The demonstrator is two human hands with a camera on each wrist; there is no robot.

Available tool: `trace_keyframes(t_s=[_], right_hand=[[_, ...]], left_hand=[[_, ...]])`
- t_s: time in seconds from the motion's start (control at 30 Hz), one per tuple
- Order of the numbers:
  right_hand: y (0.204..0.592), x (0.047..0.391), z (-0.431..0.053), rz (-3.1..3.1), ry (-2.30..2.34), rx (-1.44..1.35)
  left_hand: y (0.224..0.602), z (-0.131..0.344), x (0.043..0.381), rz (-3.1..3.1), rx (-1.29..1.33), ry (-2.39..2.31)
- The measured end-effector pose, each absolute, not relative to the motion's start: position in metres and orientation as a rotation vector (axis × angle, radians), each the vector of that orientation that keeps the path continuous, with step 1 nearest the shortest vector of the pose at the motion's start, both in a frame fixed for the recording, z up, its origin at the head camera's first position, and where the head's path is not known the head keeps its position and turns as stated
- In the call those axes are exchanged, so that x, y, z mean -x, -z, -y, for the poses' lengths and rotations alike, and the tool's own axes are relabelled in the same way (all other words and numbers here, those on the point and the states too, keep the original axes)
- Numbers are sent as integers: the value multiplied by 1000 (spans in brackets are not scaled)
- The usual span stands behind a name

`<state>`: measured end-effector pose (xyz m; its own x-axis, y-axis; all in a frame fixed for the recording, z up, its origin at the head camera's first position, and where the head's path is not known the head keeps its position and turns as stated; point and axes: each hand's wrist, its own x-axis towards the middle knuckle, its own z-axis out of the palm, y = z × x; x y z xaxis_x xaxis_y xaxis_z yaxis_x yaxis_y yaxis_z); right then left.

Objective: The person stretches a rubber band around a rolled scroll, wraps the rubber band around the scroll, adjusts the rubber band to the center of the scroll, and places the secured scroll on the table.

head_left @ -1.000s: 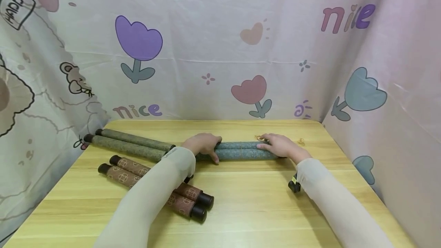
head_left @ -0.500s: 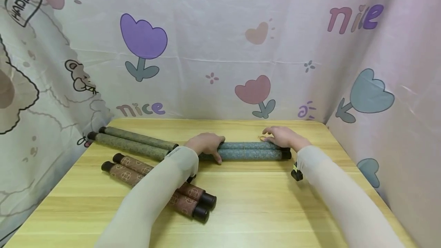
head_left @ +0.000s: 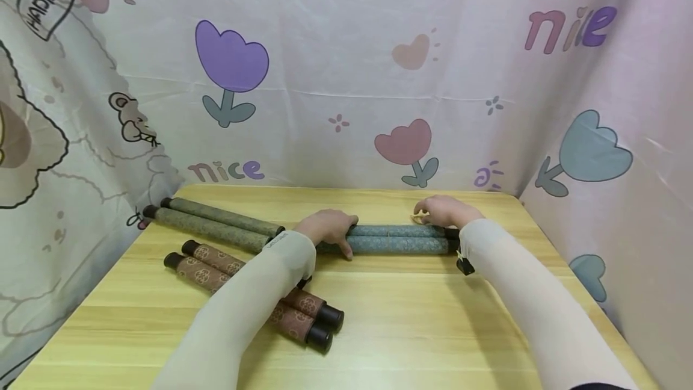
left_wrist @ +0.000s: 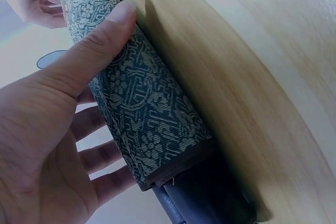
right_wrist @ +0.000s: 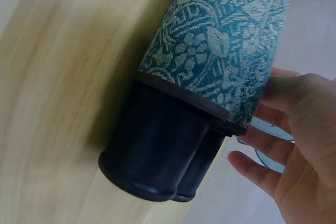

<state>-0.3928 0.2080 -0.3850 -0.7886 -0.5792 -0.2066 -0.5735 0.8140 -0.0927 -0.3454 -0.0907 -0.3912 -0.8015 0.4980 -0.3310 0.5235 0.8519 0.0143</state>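
A blue patterned scroll (head_left: 403, 244), rolled up from both ends into two parallel rolls with black end knobs (right_wrist: 157, 140), lies across the back of the table. My left hand (head_left: 328, 227) grips it near its left end, thumb (left_wrist: 102, 43) along the near face and fingers behind. At the right end, my right hand (head_left: 444, 212) is behind the scroll, with thumb and forefinger pinching a thin yellow cord (head_left: 418, 218). In the right wrist view the scroll hides those fingertips, while the other fingers (right_wrist: 257, 174) are loosely bent. A thin tie (head_left: 388, 236) crosses the scroll's middle.
A green double-rolled scroll (head_left: 211, 227) lies slanted at the back left, its right end close to my left wrist. Nearer me is a brown flower-patterned scroll (head_left: 295, 321), partly covered by my left sleeve (head_left: 243, 303). A printed curtain (head_left: 325, 65) surrounds the wooden table (head_left: 411, 330).
My right hand has moved off the top of the scroll's right end to behind it and now pinches the yellow cord. The left hand keeps its hold on the scroll.
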Motion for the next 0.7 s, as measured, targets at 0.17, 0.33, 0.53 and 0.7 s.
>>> trace_keyframes(t_s=[0.17,0.33,0.53,0.7], right_hand=[[391,397,-205,-2773,21,866],[397,401,-204,-2818,-13,877],[401,404,-203,-2874,-3,896],[403,402,-200,-2868,44,922]], left_hand=[[392,92,345,-2713,-770,108],[392,92,346,-2722,-785,115],[391,92,345,-2722,-789,108],[389,93,343,-2714,-784,102]])
